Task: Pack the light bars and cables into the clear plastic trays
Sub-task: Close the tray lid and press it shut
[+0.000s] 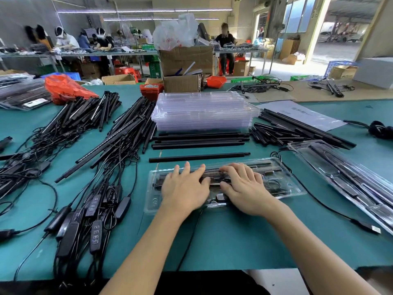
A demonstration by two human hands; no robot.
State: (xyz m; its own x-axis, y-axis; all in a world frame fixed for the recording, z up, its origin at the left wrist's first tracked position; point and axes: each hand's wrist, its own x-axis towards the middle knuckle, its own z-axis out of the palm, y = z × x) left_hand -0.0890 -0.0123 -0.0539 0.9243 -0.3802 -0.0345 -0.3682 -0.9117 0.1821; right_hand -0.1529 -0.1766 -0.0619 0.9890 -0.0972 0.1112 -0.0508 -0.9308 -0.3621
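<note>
A clear plastic tray (pixel 285 177) lies on the green table in front of me, with black light bars and cable inside. My left hand (pixel 185 188) lies flat on its left half, fingers straight and spread. My right hand (pixel 244 186) presses on its middle, fingers slightly bent over the black parts. A single black bar (pixel 198 157) lies just behind the tray, and a row of several bars (pixel 200 140) beyond that. A stack of empty clear trays (pixel 204 111) stands further back. A packed tray (pixel 344 177) lies at the right.
Heaps of black light bars with cables and controllers (pixel 95 167) cover the left of the table. More bars (pixel 297 130) and a plastic bag (pixel 302 113) lie at the right. Cardboard boxes (pixel 185 67), red bins (pixel 151 89) and an orange bag (pixel 66 88) stand behind. People work at far benches.
</note>
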